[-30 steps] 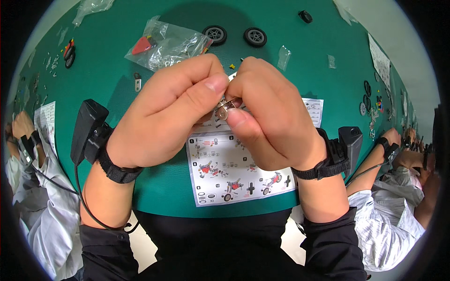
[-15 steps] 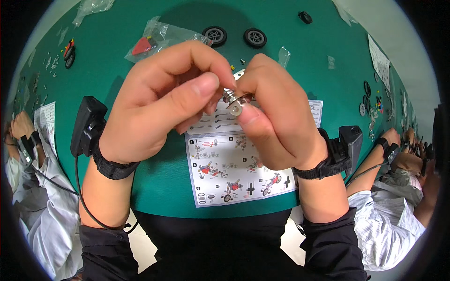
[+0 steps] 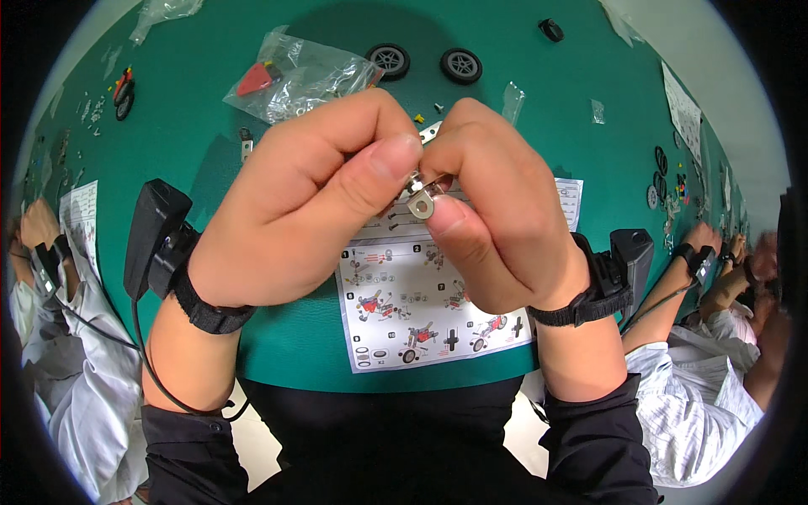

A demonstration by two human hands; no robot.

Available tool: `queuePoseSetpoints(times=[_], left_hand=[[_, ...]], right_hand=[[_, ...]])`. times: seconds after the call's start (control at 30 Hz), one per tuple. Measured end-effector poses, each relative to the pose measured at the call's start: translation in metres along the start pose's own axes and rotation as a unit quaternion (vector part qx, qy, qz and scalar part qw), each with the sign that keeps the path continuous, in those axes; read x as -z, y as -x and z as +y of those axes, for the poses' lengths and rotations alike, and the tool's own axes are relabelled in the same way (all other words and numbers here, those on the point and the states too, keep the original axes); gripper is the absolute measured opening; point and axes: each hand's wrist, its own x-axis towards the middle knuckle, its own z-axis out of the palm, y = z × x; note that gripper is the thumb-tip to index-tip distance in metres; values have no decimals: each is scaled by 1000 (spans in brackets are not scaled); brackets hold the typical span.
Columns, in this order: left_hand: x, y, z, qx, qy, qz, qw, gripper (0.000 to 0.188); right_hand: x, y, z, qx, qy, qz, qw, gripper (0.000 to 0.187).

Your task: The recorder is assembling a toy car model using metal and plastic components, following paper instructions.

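Observation:
Above the instruction sheet (image 3: 438, 311), my two hands meet around a small silver metal bracket (image 3: 420, 204) with a round hole in its rounded tab. The thumb and bent index finger of my right hand (image 3: 509, 206) pinch the bracket. A small shiny bolt (image 3: 412, 183) sticks out from the bracket toward the left. My left hand (image 3: 299, 206) is closed, its thumb and index finger pinching that bolt's end, which they mostly hide. Behind the fingers, part of a perforated metal strip (image 3: 430, 132) shows on the table.
Two black wheels (image 3: 388, 61) lie beyond my hands, beside a clear plastic bag (image 3: 307, 80) with a red piece (image 3: 255, 79). A black part (image 3: 550, 30) sits far right. Small parts are scattered on the green table (image 3: 539, 101). Other people's arms (image 3: 694, 244) rest at both sides.
My left hand has moved right and closer to the right hand, its fingertips closing over the bolt. The bracket has dropped slightly and turned a little. A small black-and-silver part is uncovered behind my left hand.

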Motion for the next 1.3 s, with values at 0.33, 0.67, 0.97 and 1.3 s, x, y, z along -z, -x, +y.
queuePoseSetpoints(times=[0.33, 0.67, 0.97, 1.3], left_hand=[[-6, 2, -2, 7, 2, 48, 999, 25], [10, 5, -4, -62, -84, 24, 994, 27], [4, 11, 8, -35, -93, 46, 994, 26], [9, 17, 5, -82, -139, 81, 983, 19]], right_hand=[[-7, -2, -1, -22, 31, 19, 999, 15], [-4, 1, -2, -125, -19, 10, 992, 21], [-8, 1, -8, -167, -135, 13, 977, 30], [-15, -6, -10, -145, -110, 17, 983, 28]])
